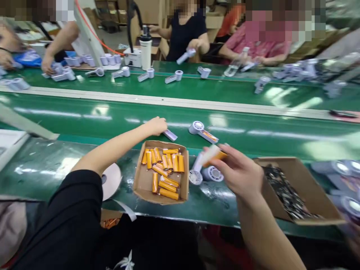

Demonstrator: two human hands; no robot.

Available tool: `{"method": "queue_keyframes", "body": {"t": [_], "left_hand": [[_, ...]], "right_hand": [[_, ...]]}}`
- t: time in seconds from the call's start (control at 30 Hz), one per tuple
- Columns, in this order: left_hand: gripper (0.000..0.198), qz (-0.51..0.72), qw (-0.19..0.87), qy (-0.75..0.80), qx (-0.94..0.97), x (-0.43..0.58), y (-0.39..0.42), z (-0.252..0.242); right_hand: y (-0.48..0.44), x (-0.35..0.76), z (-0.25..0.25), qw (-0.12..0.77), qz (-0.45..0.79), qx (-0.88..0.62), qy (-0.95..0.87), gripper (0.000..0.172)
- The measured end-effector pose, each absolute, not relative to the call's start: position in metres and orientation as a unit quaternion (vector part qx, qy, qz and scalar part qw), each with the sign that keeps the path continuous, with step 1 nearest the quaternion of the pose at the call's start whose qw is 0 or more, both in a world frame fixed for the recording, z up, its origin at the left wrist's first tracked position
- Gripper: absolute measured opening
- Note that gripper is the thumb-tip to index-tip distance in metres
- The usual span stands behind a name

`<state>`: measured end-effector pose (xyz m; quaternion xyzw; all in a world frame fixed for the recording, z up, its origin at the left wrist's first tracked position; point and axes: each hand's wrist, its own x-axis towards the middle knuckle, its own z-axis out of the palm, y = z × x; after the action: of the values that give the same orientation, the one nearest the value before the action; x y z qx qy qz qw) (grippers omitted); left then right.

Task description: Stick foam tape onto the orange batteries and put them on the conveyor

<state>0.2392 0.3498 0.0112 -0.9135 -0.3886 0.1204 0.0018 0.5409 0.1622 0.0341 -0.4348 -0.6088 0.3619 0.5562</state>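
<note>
My left hand (158, 126) reaches out over the green belt, closed on a lavender handheld fan (170, 135); only its handle shows, the rest being under my fingers. In my right hand (239, 170) is an orange cylindrical battery (215, 155) with a white strip on it, pinched between thumb and fingers. Below that battery, two fans (214, 173) lie on the table's near side. Another fan (197, 128) rests on the belt between my hands, its handle open with orange inside. Nearer me sits a cardboard box (137, 183) holding several orange batteries (168, 186).
A roll of white tape (112, 182) lies left of the box. On the right stands a cardboard tray (317, 202) of small dark and metallic parts, with more fans (337, 167) beyond it. Co-workers sit across the belt (112, 120), where several fans (174, 77) lie in a row.
</note>
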Motion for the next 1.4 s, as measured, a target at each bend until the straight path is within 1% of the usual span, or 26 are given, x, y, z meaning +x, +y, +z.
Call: {"method": "queue_keyframes", "body": {"t": [0.1, 0.17, 0.2, 0.27, 0.37, 0.47, 0.53, 0.63, 0.77, 0.9, 0.93, 1.0, 1.03, 1.1, 1.2, 1.27, 1.33, 1.4], "left_hand": [[0.021, 0.128, -0.085, -0.372, -0.915, 0.236, 0.373, 0.017], [0.022, 0.109, -0.138, -0.388, -0.905, 0.235, 0.383, 0.022], [0.023, 0.094, -0.147, -0.403, -0.898, 0.234, 0.386, 0.023], [0.024, 0.065, -0.138, -0.436, -0.887, 0.235, 0.386, 0.023], [0.023, 0.043, -0.121, -0.464, -0.877, 0.243, 0.382, 0.016], [0.021, 0.035, -0.120, -0.480, -0.868, 0.253, 0.381, 0.009], [0.021, 0.031, -0.126, -0.485, -0.865, 0.258, 0.383, 0.006], [0.024, 0.024, -0.134, -0.488, -0.862, 0.262, 0.385, 0.004], [0.026, 0.016, -0.139, -0.499, -0.855, 0.268, 0.383, 0.001], [0.029, 0.000, -0.137, -0.533, -0.835, 0.274, 0.377, 0.004], [0.032, -0.002, -0.136, -0.544, -0.828, 0.274, 0.373, 0.007], [0.042, -0.023, -0.128, -0.568, -0.812, 0.269, 0.358, 0.016], [0.047, -0.048, -0.119, -0.579, -0.805, 0.263, 0.346, 0.021], [0.053, -0.120, -0.104, -0.584, -0.796, 0.247, 0.309, 0.031], [0.045, -0.224, -0.101, -0.566, -0.787, 0.207, 0.231, 0.039], [0.041, -0.272, -0.101, -0.588, -0.755, 0.172, 0.171, 0.036], [0.040, -0.300, -0.094, -0.646, -0.696, 0.132, 0.111, 0.026], [0.039, -0.291, -0.077, -0.696, -0.652, 0.091, 0.057, 0.010]], "right_hand": [[0.240, 0.505, 0.028, 0.492, 0.385, -0.389, -0.677, 0.050], [0.281, 0.485, 0.018, 0.440, 0.369, -0.401, -0.714, 0.047], [0.296, 0.477, 0.011, 0.407, 0.354, -0.416, -0.732, 0.044], [0.315, 0.464, -0.001, 0.328, 0.312, -0.455, -0.767, 0.041], [0.322, 0.455, -0.010, 0.202, 0.234, -0.497, -0.811, 0.041], [0.315, 0.452, -0.008, 0.077, 0.143, -0.513, -0.843, 0.041], [0.311, 0.452, -0.004, 0.011, 0.094, -0.527, -0.845, 0.044], [0.311, 0.448, 0.000, -0.041, 0.084, -0.526, -0.846, 0.047], [0.323, 0.437, 0.003, -0.096, 0.079, -0.486, -0.865, 0.043], [0.327, 0.429, 0.023, -0.145, 0.077, -0.489, -0.857, 0.046], [0.322, 0.429, 0.031, -0.147, 0.072, -0.499, -0.851, 0.048], [0.302, 0.432, 0.045, -0.107, 0.047, -0.514, -0.850, 0.049], [0.287, 0.435, 0.050, -0.073, 0.043, -0.502, -0.861, 0.047], [0.254, 0.440, 0.052, -0.027, 0.075, -0.423, -0.902, 0.042], [0.214, 0.444, 0.038, -0.057, 0.131, -0.292, -0.946, 0.041], [0.204, 0.445, 0.024, -0.057, 0.130, -0.271, -0.952, 0.038], [0.205, 0.448, 0.011, 0.003, 0.164, -0.274, -0.948, 0.031], [0.210, 0.455, 0.004, 0.120, 0.248, -0.293, -0.916, 0.029]]}}
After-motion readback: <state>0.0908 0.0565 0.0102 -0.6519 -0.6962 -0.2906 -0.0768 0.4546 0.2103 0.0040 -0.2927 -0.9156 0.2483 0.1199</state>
